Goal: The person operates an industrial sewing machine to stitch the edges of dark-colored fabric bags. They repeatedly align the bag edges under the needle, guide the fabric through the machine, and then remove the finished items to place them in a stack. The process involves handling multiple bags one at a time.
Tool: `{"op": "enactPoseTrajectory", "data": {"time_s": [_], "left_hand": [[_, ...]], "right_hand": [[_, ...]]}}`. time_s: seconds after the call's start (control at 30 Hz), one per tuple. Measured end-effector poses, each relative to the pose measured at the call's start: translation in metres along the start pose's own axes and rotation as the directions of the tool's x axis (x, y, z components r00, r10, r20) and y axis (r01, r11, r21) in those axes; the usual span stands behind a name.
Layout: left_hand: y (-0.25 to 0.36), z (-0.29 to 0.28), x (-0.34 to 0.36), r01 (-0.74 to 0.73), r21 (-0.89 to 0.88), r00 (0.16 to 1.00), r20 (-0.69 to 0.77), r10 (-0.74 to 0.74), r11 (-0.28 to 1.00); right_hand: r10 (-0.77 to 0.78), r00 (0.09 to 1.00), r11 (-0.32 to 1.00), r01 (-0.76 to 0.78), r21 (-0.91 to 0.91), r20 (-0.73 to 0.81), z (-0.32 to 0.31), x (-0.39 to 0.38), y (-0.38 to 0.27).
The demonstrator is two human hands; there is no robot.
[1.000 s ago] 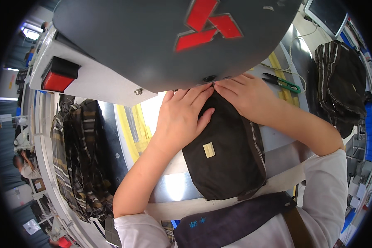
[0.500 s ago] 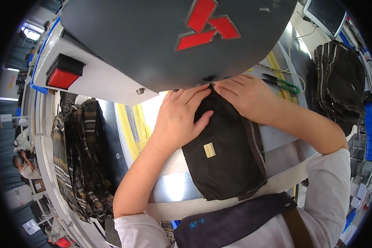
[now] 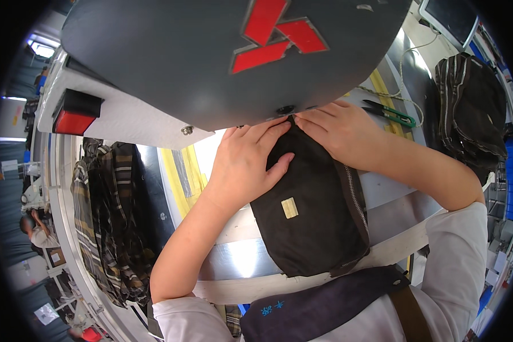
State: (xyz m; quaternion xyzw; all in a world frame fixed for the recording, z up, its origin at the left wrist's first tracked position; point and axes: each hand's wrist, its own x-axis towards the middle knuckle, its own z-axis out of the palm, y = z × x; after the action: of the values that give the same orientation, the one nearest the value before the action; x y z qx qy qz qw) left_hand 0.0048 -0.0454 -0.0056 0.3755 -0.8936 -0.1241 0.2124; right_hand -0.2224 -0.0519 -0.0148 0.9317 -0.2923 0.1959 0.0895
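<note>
A black fabric piece (image 3: 316, 239) lies lengthwise on the worktable, its far end running under a dark grey sewing machine head (image 3: 171, 62). A zipper (image 3: 356, 199) follows its right edge, and a small cream tape patch (image 3: 289, 208) is stuck on its face. My left hand (image 3: 242, 162) rests on the fabric's left side, fingers stretched toward the machine and thumb spread apart. On the far right part of the fabric lies my right hand (image 3: 347, 134), its fingers extended and its thumb hidden. The machine head covers the needle area and some fingertips.
Green-handled thread snips (image 3: 390, 112) lie right of my right hand, near a pale cord (image 3: 402, 77). A bundle of plaid fabric (image 3: 111, 222) hangs at the left. Black zippered pieces (image 3: 473, 108) are piled at the right, below a screen (image 3: 450, 20). Another person (image 3: 40, 231) sits far left.
The view has shifted slightly, so the machine head appears farther left. Both hands keep almost the same place on the black fabric, which shows no clear movement.
</note>
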Motion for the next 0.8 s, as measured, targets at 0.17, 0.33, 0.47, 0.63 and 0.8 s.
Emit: {"op": "enactPoseTrajectory", "data": {"time_s": [0.17,0.33,0.47,0.63,0.8], "left_hand": [[-0.006,0.003,0.002,0.023,0.011,1.0,0.004,-0.023,1.0],[0.001,0.0,0.0,-0.021,0.023,0.999,-0.027,0.022,1.0],[-0.004,0.002,0.003,-0.01,-0.01,0.999,-0.038,0.01,1.0],[-0.008,0.002,0.007,0.032,0.045,0.998,-0.063,-0.029,0.998],[-0.01,0.001,0.009,0.035,0.068,0.998,-0.05,-0.031,0.997]], "right_hand": [[-0.014,1.0,1.0,0.014,0.0,0.024,-0.001,0.002,0.003],[-0.028,0.999,1.0,0.028,0.012,0.031,-0.002,0.001,0.002],[-0.022,1.0,1.0,0.022,-0.013,0.002,0.0,0.001,0.004],[-0.002,1.0,1.0,0.002,0.024,0.007,0.003,0.008,0.012],[-0.019,1.0,1.0,0.019,-0.002,0.003,0.004,0.008,0.013]]}}
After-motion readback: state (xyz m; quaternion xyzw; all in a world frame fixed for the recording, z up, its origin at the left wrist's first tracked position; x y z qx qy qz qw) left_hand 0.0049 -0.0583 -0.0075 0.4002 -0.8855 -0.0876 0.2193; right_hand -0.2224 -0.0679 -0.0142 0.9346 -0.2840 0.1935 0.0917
